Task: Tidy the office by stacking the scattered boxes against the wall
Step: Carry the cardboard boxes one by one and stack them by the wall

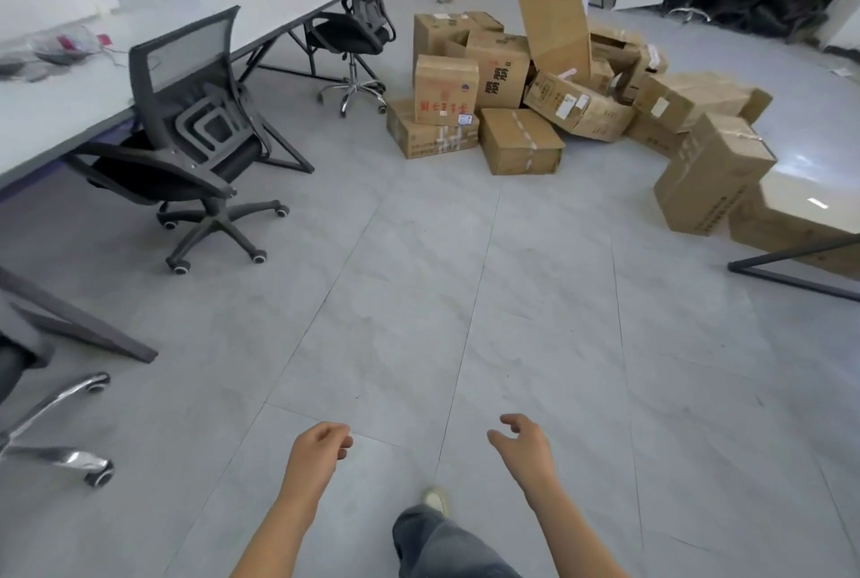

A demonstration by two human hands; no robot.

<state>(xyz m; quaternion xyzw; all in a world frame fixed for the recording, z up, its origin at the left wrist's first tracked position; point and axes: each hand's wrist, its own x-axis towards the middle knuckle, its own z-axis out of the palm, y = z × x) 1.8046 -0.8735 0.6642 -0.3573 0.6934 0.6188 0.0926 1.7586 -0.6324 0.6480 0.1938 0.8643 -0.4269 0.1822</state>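
Ahead on smooth grey tiles [419, 298], boxy brown cardboard boxes [521, 112] sprawl.

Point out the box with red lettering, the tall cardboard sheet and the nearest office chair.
box with red lettering [445, 90], head view, front face.
tall cardboard sheet [554, 14], head view, middle of the sheet.
nearest office chair [186, 61], head view, mesh backrest.

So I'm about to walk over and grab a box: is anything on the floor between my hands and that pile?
Nothing visible. Bare floor runs from the left hand and right hand to the boxes. The office chair stands off to the left.
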